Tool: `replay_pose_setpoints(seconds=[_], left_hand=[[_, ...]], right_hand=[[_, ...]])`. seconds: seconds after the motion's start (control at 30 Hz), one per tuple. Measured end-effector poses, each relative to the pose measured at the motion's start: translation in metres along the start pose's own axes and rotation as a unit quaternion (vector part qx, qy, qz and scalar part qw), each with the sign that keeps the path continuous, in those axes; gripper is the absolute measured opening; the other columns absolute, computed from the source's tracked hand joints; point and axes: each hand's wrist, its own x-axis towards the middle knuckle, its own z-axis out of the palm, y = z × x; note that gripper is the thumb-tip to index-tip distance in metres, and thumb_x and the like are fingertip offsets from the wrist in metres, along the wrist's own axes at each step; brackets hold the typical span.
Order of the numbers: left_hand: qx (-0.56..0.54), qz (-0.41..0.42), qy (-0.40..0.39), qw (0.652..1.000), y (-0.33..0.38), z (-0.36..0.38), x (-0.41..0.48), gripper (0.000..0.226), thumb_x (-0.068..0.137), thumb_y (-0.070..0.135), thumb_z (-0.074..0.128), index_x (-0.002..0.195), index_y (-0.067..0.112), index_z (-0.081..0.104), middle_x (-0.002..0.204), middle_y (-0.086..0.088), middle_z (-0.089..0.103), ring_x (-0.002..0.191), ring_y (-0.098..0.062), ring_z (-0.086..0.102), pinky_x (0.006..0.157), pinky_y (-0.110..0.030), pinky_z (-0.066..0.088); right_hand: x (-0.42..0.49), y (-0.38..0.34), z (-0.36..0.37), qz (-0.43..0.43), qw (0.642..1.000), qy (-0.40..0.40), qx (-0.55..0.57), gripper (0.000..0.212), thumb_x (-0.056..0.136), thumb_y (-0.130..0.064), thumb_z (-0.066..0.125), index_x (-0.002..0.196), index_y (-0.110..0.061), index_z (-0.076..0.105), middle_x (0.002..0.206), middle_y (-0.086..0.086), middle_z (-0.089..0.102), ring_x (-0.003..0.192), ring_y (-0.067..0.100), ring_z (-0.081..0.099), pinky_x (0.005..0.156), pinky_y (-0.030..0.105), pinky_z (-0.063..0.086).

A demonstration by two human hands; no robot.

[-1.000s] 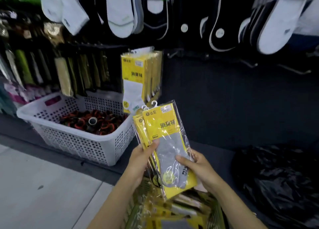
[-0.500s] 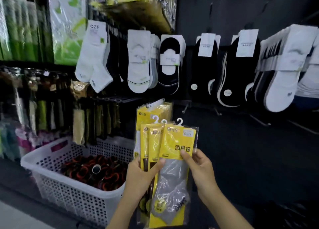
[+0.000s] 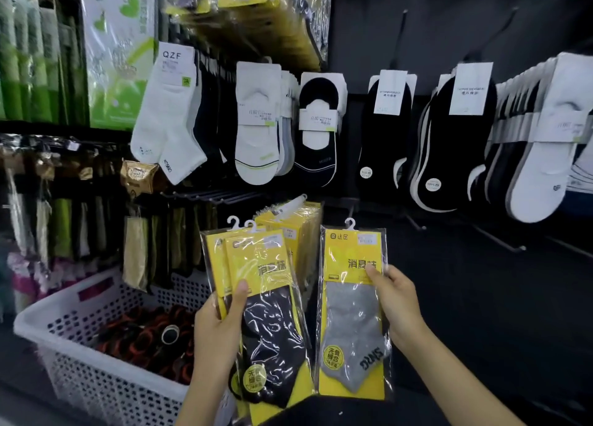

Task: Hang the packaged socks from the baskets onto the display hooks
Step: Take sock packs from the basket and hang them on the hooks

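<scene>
My left hand [image 3: 221, 326] grips a small stack of yellow sock packs [image 3: 263, 300], the front one showing a black sock. My right hand [image 3: 396, 303] pinches the right edge of a single yellow pack with a grey sock [image 3: 351, 313], held apart to the right of the stack. Each pack has a white plastic hanger hook at its top. Behind them a row of the same yellow packs [image 3: 295, 226] hangs on a display hook. Bare black hooks [image 3: 414, 223] stick out of the dark panel to the right.
A white perforated basket [image 3: 80, 374] with black and orange rolled items stands at lower left. White and black socks [image 3: 256, 127] hang in rows above. Green and gold packs fill the left racks. The basket the packs came from is out of view.
The view has risen and closed in on the display. My right hand has pulled the grey-sock pack off the stack to the right; my left hand keeps the others.
</scene>
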Motion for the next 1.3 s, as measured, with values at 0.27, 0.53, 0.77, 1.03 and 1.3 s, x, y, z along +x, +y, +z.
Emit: replay_pose_setpoints(seconds=[0.27, 0.53, 0.77, 1.03, 1.3], left_hand=[[0.013, 0.004, 0.01, 1.0, 0.001, -0.007, 0.0, 0.051, 0.074, 0.061, 0.057, 0.062, 0.012, 0.048, 0.046, 0.008, 0.041, 0.047, -0.007, 0.041, 0.057, -0.029, 0.036], [0.002, -0.009, -0.017, 1.0, 0.002, -0.003, -0.005, 0.034, 0.078, 0.056, 0.058, 0.049, 0.038, 0.054, 0.045, 0.01, 0.037, 0.043, -0.002, 0.037, 0.056, -0.026, 0.034], [-0.012, 0.0, -0.046, 0.999, 0.003, 0.013, -0.012, 0.039, 0.078, 0.045, 0.065, 0.049, 0.029, 0.045, 0.038, 0.015, 0.043, 0.038, 0.003, 0.043, 0.053, -0.023, 0.034], [-0.002, -0.009, -0.061, 0.998, 0.003, 0.009, -0.009, 0.024, 0.068, 0.043, 0.073, 0.08, 0.022, 0.069, 0.074, 0.008, 0.074, 0.067, -0.004, 0.069, 0.061, -0.02, 0.048], [0.128, 0.063, 0.013, 0.99, 0.004, -0.031, 0.007, 0.05, 0.092, 0.043, 0.045, 0.056, 0.016, 0.025, 0.047, 0.004, 0.025, 0.04, -0.007, 0.026, 0.047, -0.026, 0.022]], right_hand=[[0.049, 0.023, 0.008, 0.08, 0.995, 0.064, -0.006, 0.021, 0.087, -0.029, 0.069, 0.089, -0.008, 0.065, 0.104, 0.014, 0.07, 0.102, 0.029, 0.065, 0.093, 0.044, 0.052], [0.044, 0.041, -0.004, 0.116, 0.982, 0.151, 0.015, 0.009, 0.092, -0.015, 0.061, 0.098, -0.008, 0.062, 0.114, 0.016, 0.065, 0.104, 0.027, 0.062, 0.087, 0.034, 0.051], [-0.02, 0.019, 0.029, 0.062, 0.988, -0.144, -0.014, 0.024, 0.092, -0.032, 0.057, 0.108, -0.015, 0.064, 0.105, 0.003, 0.071, 0.097, 0.018, 0.068, 0.079, 0.026, 0.056], [-0.039, 0.018, 0.052, 0.011, 0.986, -0.167, -0.011, 0.011, 0.089, -0.022, 0.064, 0.099, -0.02, 0.067, 0.097, -0.002, 0.075, 0.093, 0.013, 0.071, 0.087, 0.031, 0.055], [-0.016, 0.006, 0.073, -0.023, 0.992, -0.12, -0.016, 0.008, 0.094, -0.024, 0.057, 0.1, -0.03, 0.059, 0.096, -0.005, 0.073, 0.102, 0.014, 0.065, 0.098, 0.034, 0.047]])
